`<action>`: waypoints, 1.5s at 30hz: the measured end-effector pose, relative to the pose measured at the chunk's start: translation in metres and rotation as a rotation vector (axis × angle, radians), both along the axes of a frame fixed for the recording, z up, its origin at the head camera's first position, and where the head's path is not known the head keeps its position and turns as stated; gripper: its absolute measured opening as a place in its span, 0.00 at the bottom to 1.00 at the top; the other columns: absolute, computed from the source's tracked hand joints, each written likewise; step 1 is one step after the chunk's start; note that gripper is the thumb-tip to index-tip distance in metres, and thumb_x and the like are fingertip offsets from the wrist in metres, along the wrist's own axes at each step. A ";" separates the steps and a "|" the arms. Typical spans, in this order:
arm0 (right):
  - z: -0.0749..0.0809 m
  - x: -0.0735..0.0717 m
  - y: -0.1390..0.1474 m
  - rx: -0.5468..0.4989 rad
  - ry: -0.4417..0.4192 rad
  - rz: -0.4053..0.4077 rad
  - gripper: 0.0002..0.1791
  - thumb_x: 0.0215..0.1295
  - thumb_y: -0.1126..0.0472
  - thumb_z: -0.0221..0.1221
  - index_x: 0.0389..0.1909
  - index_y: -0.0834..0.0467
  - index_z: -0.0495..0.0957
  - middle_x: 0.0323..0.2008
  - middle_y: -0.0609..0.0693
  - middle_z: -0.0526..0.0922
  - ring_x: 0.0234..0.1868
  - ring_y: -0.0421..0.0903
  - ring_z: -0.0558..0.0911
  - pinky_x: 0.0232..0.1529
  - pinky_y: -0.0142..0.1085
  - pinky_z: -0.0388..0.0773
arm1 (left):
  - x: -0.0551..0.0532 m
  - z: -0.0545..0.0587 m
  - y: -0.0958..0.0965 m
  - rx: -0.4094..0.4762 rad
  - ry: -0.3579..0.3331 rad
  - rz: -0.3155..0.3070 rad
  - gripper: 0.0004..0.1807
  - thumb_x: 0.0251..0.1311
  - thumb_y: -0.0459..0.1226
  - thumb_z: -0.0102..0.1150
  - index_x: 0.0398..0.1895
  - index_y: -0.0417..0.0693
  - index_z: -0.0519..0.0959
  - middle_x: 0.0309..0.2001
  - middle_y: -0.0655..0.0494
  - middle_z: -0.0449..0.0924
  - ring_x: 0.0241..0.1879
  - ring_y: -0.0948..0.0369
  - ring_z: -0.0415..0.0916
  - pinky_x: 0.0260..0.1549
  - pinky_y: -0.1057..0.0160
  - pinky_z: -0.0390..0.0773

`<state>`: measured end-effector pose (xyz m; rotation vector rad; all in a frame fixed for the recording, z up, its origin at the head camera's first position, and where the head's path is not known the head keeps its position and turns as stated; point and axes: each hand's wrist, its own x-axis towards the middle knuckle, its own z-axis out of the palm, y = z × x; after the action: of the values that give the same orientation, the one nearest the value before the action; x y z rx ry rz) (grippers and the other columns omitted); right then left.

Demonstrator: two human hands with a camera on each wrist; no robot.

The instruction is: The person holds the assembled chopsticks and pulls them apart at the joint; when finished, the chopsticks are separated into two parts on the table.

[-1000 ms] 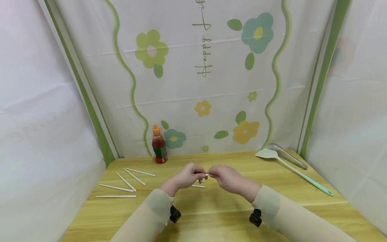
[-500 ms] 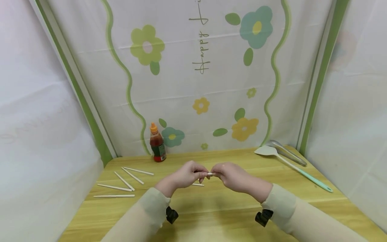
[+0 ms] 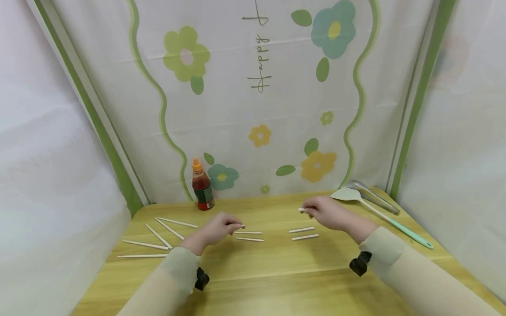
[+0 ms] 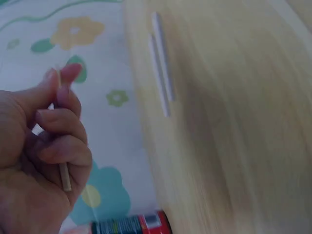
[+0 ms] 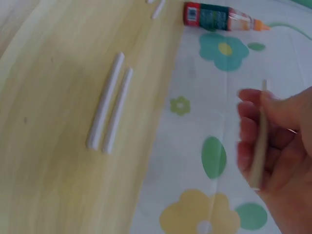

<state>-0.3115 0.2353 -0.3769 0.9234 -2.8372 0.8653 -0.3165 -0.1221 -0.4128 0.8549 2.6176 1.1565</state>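
Observation:
My left hand (image 3: 216,229) pinches a short chopstick piece (image 4: 65,178) between thumb and fingertips; the fingers hide its middle. Just past that hand lie two short chopstick pieces (image 3: 250,240), side by side on the table. My right hand (image 3: 330,213) grips another short chopstick piece (image 5: 260,151), which runs along its curled fingers above the table. In front of the right hand, two more short pieces (image 3: 305,237) lie nearly parallel on the wood. Several longer white chopsticks (image 3: 143,256) are spread at the left of the table.
A sauce bottle (image 3: 203,188) with an orange cap stands at the back left, close to the flowered cloth (image 3: 221,127). At the right lie a spatula (image 3: 395,224) with a mint handle and metal tongs (image 3: 375,196). White cloth walls (image 3: 71,175) flank the wooden table (image 3: 253,281).
My hands were together at the middle, both on one thin white chopstick. They have moved apart, each with a short piece, and the two pairs on the table show between them.

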 end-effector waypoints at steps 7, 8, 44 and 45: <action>-0.039 0.000 -0.020 0.149 -0.073 0.113 0.06 0.68 0.67 0.61 0.32 0.54 0.76 0.24 0.43 0.76 0.23 0.39 0.71 0.28 0.37 0.70 | 0.004 -0.025 0.030 -0.165 0.026 -0.027 0.04 0.65 0.26 0.59 0.32 0.40 0.80 0.27 0.54 0.77 0.26 0.64 0.69 0.27 0.64 0.72; -0.045 0.001 -0.021 0.180 -0.061 0.102 0.07 0.67 0.65 0.63 0.30 0.53 0.75 0.23 0.42 0.75 0.23 0.38 0.70 0.28 0.37 0.69 | 0.004 -0.027 0.033 -0.204 0.054 -0.019 0.06 0.63 0.27 0.62 0.29 0.43 0.78 0.26 0.58 0.76 0.26 0.65 0.69 0.28 0.65 0.72; -0.076 0.006 -0.012 0.190 -0.057 0.028 0.14 0.57 0.73 0.67 0.24 0.53 0.75 0.24 0.43 0.73 0.26 0.41 0.69 0.31 0.39 0.68 | 0.036 0.003 -0.141 -0.300 0.361 0.410 0.15 0.49 0.29 0.69 0.23 0.50 0.70 0.22 0.60 0.67 0.23 0.62 0.64 0.24 0.59 0.67; -0.076 0.007 -0.012 0.186 -0.058 0.029 0.14 0.58 0.72 0.67 0.24 0.53 0.75 0.24 0.42 0.73 0.26 0.41 0.69 0.31 0.39 0.68 | 0.039 0.001 -0.160 -0.302 0.351 0.419 0.15 0.46 0.28 0.69 0.23 0.49 0.70 0.22 0.60 0.67 0.23 0.61 0.64 0.23 0.59 0.66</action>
<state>-0.3048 0.2232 -0.4529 0.9758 -3.0021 0.6488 -0.2775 -0.2821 -0.4115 0.4969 3.2609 0.6928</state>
